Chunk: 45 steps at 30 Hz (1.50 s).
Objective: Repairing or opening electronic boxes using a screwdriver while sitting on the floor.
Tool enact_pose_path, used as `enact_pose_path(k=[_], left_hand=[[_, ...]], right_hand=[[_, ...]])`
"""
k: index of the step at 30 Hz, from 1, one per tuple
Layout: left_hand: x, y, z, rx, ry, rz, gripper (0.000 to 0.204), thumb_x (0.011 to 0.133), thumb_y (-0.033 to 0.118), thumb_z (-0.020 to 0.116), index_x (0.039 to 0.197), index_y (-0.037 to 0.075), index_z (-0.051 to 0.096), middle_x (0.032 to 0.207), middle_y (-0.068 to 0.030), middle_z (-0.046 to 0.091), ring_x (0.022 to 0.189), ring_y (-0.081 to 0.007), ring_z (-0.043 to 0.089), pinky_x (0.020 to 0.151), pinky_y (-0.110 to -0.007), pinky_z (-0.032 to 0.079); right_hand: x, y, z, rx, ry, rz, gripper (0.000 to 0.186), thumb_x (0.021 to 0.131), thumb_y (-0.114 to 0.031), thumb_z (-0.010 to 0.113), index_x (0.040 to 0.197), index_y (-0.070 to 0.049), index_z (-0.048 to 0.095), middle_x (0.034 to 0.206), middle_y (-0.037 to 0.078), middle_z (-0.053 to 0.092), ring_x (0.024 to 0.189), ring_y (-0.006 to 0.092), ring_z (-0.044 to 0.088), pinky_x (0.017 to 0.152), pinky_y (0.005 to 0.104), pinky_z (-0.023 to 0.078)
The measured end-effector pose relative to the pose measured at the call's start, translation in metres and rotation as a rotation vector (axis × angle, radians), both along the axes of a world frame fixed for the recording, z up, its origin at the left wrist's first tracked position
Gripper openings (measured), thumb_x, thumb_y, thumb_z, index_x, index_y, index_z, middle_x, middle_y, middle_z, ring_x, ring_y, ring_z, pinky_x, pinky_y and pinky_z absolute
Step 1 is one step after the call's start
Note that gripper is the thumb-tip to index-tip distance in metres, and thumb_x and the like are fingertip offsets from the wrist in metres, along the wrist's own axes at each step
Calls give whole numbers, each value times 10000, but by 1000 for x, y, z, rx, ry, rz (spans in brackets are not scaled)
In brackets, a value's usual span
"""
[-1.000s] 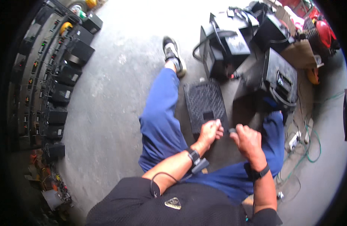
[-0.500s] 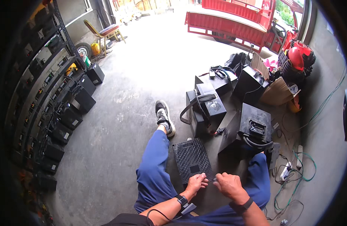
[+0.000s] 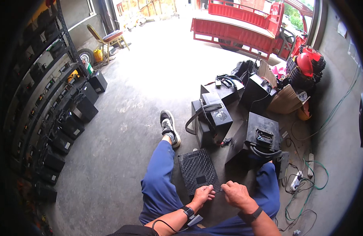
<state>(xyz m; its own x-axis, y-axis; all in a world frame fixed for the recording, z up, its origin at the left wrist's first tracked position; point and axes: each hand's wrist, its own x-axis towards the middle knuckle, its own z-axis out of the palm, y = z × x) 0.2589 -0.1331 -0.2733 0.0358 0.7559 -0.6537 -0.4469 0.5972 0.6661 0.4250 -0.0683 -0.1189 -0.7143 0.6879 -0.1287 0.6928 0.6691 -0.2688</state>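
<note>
A black ribbed panel [image 3: 198,167] with a small plain square on it lies between my knees. Over its near edge my left hand [image 3: 203,195] is closed, thumb against the fingers. Close by on the right, beside the panel's near right corner, my right hand [image 3: 237,195] is closed in a pinch. A tiny dark bit seems to show between the two hands, too small to name. A large black box [image 3: 259,135] with a recessed socket and thick cables stands beyond my right hand. Left of that box is another black box [image 3: 215,122] with a carrying strap.
More black boxes [image 3: 257,92] stand farther back by a torn cardboard box [image 3: 285,100]. Green cable [image 3: 327,179] and white power strips [image 3: 296,181] lie along the right wall. Shelving with black boxes [image 3: 72,125] lines the left. A red cargo vehicle [image 3: 236,29] stands at the doorway.
The view has shifted slightly, so the whole scene sits a little to the left. My hands stay over the panel's near edge, both still closed, with only small finger movement.
</note>
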Motion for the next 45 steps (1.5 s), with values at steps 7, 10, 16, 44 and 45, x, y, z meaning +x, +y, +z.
enact_pose_path(k=[7, 10, 16, 44, 45], left_hand=[[0, -1, 0, -23, 28, -20, 347, 1005, 383, 556, 1030, 44, 625, 935, -85, 688, 774, -171, 670, 674, -284, 543], [1, -1, 1, -17, 27, -13, 359, 998, 384, 571, 1035, 32, 632, 926, -88, 687, 763, -168, 666, 669, -287, 545], [0, -2, 0, -20, 26, -6, 360, 988, 382, 592, 1025, 27, 641, 904, -82, 685, 749, -157, 662, 664, -286, 545], [1, -3, 1, 34, 92, -19, 349, 983, 379, 596, 980, 36, 660, 879, -69, 693, 720, -137, 659, 630, -264, 531], [0, -2, 3, 21, 93, -26, 326, 991, 352, 589, 976, 33, 657, 888, -76, 693, 729, -144, 665, 646, -265, 539]], right_hand=[[1, -2, 4, 3, 28, -85, 201, 786, -154, 692, 968, -102, 622, 926, 115, 628, 835, 302, 660, 714, 440, 550], [4, -1, -8, -42, 44, -44, 257, 812, -268, 727, 983, -99, 638, 945, 127, 647, 891, 310, 661, 738, 432, 549], [-3, -4, 4, -10, -41, -123, 251, 818, -277, 714, 968, -94, 632, 902, 120, 654, 852, 313, 669, 712, 443, 542], [-7, -3, 15, 52, 158, -121, 319, 781, -266, 767, 1000, -84, 621, 879, 101, 621, 876, 302, 631, 739, 428, 528], [-5, -3, 14, 38, 144, -121, 319, 781, -266, 767, 1000, -84, 621, 879, 101, 621, 876, 302, 631, 739, 428, 528]])
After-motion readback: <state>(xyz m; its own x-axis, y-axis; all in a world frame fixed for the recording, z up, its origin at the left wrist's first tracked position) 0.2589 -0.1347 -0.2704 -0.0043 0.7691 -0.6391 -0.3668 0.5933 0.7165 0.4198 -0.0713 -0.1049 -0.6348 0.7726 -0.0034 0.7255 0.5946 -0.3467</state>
